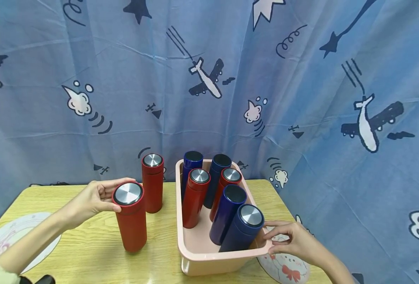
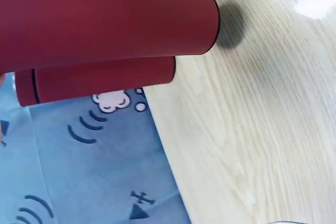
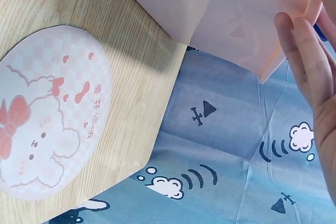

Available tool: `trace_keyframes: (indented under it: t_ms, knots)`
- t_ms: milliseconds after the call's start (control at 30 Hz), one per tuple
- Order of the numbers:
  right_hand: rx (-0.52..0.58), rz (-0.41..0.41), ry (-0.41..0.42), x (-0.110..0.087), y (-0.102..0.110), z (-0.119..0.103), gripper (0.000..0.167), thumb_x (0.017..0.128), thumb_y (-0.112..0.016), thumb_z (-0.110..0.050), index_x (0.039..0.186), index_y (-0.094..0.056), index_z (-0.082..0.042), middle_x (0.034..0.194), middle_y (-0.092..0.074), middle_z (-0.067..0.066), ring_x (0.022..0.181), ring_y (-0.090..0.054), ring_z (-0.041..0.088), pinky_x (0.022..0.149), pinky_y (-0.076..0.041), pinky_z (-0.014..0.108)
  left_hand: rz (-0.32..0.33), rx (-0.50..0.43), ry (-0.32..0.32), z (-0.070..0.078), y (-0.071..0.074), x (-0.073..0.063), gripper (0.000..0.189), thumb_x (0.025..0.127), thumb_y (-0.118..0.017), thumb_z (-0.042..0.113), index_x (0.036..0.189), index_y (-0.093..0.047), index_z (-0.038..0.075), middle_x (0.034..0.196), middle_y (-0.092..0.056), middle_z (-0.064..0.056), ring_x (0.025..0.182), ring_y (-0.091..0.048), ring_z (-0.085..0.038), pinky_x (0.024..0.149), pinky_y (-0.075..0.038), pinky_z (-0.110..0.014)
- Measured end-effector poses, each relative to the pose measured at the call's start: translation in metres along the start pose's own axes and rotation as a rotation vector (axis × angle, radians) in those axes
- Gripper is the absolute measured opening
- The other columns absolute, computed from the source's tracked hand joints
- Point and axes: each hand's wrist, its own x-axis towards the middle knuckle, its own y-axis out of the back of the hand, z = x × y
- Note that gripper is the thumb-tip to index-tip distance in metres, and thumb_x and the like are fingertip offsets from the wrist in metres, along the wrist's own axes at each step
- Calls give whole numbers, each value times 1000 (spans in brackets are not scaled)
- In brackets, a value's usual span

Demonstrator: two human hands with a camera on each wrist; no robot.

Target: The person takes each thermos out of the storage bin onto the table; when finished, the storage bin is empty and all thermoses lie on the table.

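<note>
We have a blue printed curtain (image 1: 124, 98) hanging past the far edge of the wood-grain bench (image 1: 85, 244); it closes off the room ahead of the left hand (image 1: 94, 203) and runs down beside the right hand (image 1: 293, 240) too. Sideways, our widest stretch of bench lies below and to the left of the left hand; the right hand is near the right edge.

Between the hands sits a pale pink bin (image 1: 227, 256), a strip of wood separating it from the flask on the left. Its raised rim stands in the way of anything crossing over from the left hand.

We see a round printed mat (image 1: 14, 228) under the left forearm and a round rabbit mat (image 3: 58, 108) below the right hand.

The left hand's thumb and fingers are clamped round the top of a red flask (image 1: 131, 227), held nearly upright; we cannot tell whether its base touches the wood. Just beyond that hand, slightly right, a second red flask (image 1: 153, 189) stands upright, crowding the far side.

Left of the right hand, six flasks lean or stand in the bin: the silver-lidded navy flask (image 1: 243, 232) nearest, then a blue flask (image 1: 225, 221), two red ones, and two dark-lidded ones farthest off. The right hand pinches the bin's near right corner between thumb and fingers.
</note>
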Motion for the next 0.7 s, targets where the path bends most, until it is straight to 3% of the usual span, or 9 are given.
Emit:
trace_keyframes:
  t_ms: [367,700]
  knots:
    - [-11,11,-6,-2,0,-2,23,77,-79,-18,97,-76,-7,117,-65,18,112,-52,-5,64,-58,27,9,22,-27,-18,16,2,63,85,-64,-8,142,-39,-5,124,-64,4,109,-62,-10,86,-54,-28]
    - [-35,3,1,0,1,-2,23,78,-78,-20,98,-75,-8,114,-64,24,113,-52,-5,64,-58,27,42,34,-23,-26,33,6,61,86,-63,-9,143,-41,-1,123,-63,9,109,-61,-6,85,-53,-23]
